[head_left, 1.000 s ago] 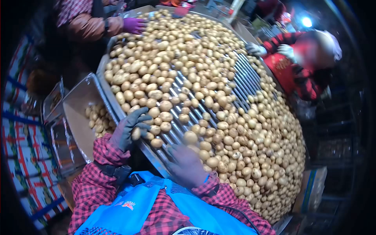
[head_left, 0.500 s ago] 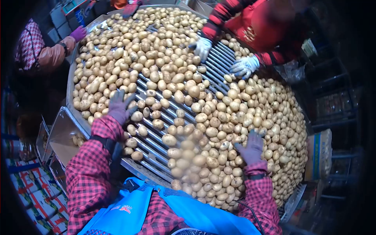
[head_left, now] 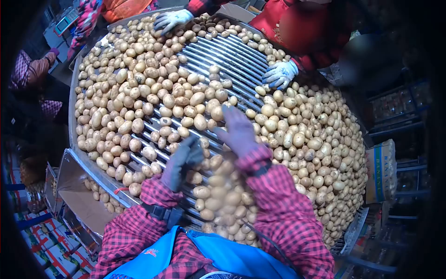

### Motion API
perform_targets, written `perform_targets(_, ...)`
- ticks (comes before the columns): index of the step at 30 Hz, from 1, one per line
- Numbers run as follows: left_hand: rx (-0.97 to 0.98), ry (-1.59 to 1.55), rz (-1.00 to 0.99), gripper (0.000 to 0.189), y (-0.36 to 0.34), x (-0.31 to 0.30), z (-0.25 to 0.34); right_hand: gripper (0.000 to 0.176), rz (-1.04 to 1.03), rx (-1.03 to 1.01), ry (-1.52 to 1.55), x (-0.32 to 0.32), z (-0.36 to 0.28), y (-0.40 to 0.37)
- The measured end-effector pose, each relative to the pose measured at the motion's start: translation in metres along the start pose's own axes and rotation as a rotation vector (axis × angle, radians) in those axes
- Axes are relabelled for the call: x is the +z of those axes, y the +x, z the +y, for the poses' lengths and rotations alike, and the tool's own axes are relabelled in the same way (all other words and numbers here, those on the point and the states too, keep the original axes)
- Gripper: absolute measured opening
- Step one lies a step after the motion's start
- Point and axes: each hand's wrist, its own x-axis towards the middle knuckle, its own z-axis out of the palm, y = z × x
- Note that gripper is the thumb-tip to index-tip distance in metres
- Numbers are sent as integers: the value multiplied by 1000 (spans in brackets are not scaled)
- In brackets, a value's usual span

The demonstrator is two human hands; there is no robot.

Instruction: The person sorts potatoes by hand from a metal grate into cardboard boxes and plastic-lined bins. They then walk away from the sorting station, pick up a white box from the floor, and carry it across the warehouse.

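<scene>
Pale potatoes [head_left: 134, 93] cover much of a slatted metal sorting table [head_left: 223, 51]. My left hand [head_left: 182, 160], in a dark grey-purple glove, is over the near slats, fingers stretched out and palm turned inward. Beside it, my right hand [head_left: 239, 130] in a purple glove reaches over the middle, its thumb apart and fingers extended against or just above several potatoes. Neither hand appears to hold a potato. Below and between my hands, part of the potato pile [head_left: 223, 186] looks smeared by a blurred spot.
Across the table a person in red has one white-gloved hand [head_left: 173, 19] at the far left and another white-gloved hand [head_left: 280, 74] at the right pile. More people stand at the upper left. An open cardboard box [head_left: 88, 200] with potatoes sits left; a printed carton [head_left: 378, 172] stands right.
My right hand has moved left and forward to the middle; my left hand has moved right and nearer to me. The co-worker's hands spread apart, and more bare slats show between them.
</scene>
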Motion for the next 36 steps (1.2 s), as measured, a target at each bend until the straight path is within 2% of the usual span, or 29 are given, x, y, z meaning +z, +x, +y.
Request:
perform_targets(1, -18, -32, -127, 63, -4, -3, -14, 65, -52, 33, 1, 21, 0, 20)
perform_targets(3, -151, -363, -371, 65, 4, -16, -19, 61, -112, 53, -8, 39, -8, 44)
perform_targets(5, -150, -502, -408, 62, 6, -20, -19, 55, -125, 157, -178, 47, -16, 52)
perform_targets(7, -138, -646, -446, 58, 4, -20, -20, 51, -110, 121, -105, 40, -11, 43)
perform_targets(9, -95, -807, -404, 58, 10, -21, -19, 51, -195, 176, 555, 25, -12, 21)
perform_targets(10, -100, -736, -311, 66, 12, -24, -21, 53, -312, 141, 605, 16, -18, 12)
perform_targets(11, -84, -755, -308, 66, 12, -22, -19, 55, -430, 109, 655, 6, -26, 8)
perform_targets(12, -56, -560, -241, 66, 10, -19, -15, 56, -474, 146, 797, 0, -34, 9)
perform_targets(13, -32, -363, -167, 66, 9, -17, -13, 56, -493, 139, 786, -3, -35, 19)
perform_targets(14, -74, -690, -253, 64, 9, -23, -15, 57, -335, 151, 586, -6, -33, 38)
perform_targets(15, -83, -673, -244, 61, 9, -28, -17, 59, -171, 155, 392, -8, -32, 58)
perform_targets(17, 4, -263, -175, 58, 4, -27, -13, 61, -104, 257, 135, -1, -22, 95)
perform_targets(18, -58, -506, -240, 56, 4, -28, -10, 61, -106, 250, 136, 12, -9, 102)
perform_targets(19, -50, -509, -237, 56, 2, -26, -6, 62, -99, 257, 127, 32, 9, 107)
perform_targets(21, -58, -308, -312, 59, -3, -20, 3, 59, -81, 294, 123, 53, 25, 115)
perform_targets(24, -76, -385, -276, 66, -2, -21, 2, 51, -23, 310, 450, 47, 32, 103)
perform_targets(25, -91, -440, -263, 68, 2, -25, 1, 47, 58, 217, 606, 48, 32, 95)
perform_targets(27, 90, -390, -266, 65, 1, -25, 5, 47, 27, 242, 956, 33, 16, 76)
perform_targets(28, 65, -414, -306, 66, 13, -38, -12, 50, -39, 312, 1152, 11, -11, 64)
perform_targets(29, 35, -357, -283, 73, 9, -31, -1, 52, -102, 393, 1349, -5, -35, 51)
perform_targets(30, 15, -495, -248, 79, 9, -26, 1, 56, -172, 277, 1482, 2, -33, 41)
perform_targets(31, -1, -630, -213, 85, 10, -24, 3, 52, -92, 278, 1596, -2, -59, 29)
perform_targets(33, -10, -787, -243, 87, 10, -23, 13, 48, -256, 296, 1514, 2, -73, 14)
perform_targets(35, 311, -49, -168, 78, -11, -14, 21, 46, -308, -56, 758, 1, -77, -10)
perform_targets(36, 414, 193, -124, 80, -10, -13, 23, 44, -258, 2, 936, 0, -90, -20)
